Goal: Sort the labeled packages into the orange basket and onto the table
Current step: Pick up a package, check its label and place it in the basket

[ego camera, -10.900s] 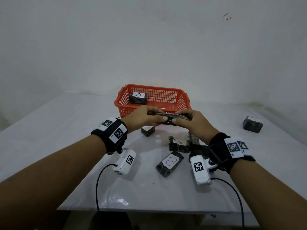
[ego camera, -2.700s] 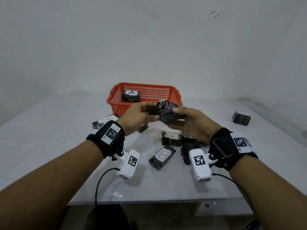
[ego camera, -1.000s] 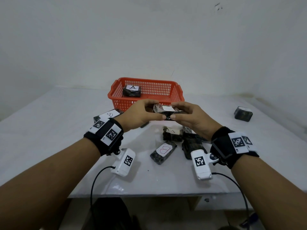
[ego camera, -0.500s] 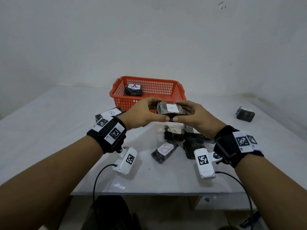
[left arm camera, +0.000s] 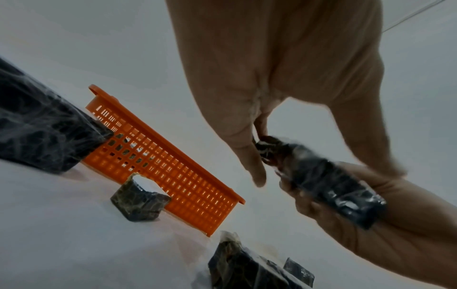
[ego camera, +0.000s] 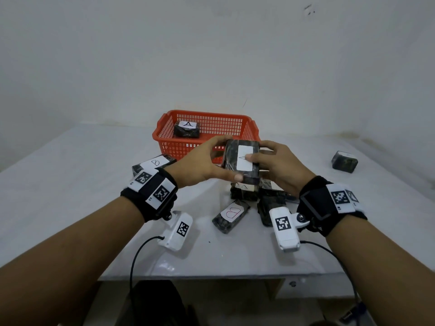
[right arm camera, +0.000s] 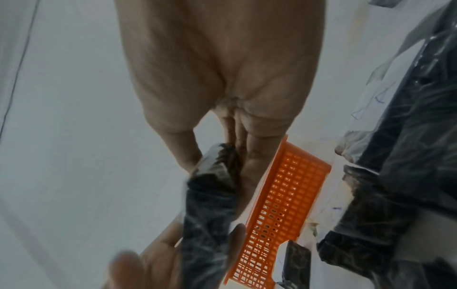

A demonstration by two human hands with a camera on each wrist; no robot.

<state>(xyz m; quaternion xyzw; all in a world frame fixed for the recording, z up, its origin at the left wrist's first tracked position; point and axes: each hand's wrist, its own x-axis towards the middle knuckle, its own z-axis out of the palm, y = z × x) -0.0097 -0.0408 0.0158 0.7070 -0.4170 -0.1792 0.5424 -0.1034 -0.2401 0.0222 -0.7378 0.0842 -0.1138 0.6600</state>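
Both hands hold one dark wrapped package (ego camera: 242, 161) above the table, in front of the orange basket (ego camera: 249, 135). Its white label faces me, and the right thumb covers part of the letter. My left hand (ego camera: 207, 164) grips its left edge, thumb under the near corner. My right hand (ego camera: 275, 164) grips the right side. In the left wrist view the package (left arm camera: 321, 179) is pinched between both hands. The right wrist view shows the package (right arm camera: 210, 205) edge-on beside the basket (right arm camera: 279, 205). A package labeled A (ego camera: 187, 130) lies in the basket.
On the white table (ego camera: 70, 184), a package marked B (ego camera: 154, 164) lies behind my left wrist. Another B package (ego camera: 231, 216) and a pile of dark packages (ego camera: 263, 198) sit below my hands. A lone package (ego camera: 344, 161) rests far right. The table's front edge is near.
The held package has been turned so that its white label faces up toward me, and it sits slightly lower and nearer. Both hands stay on it.
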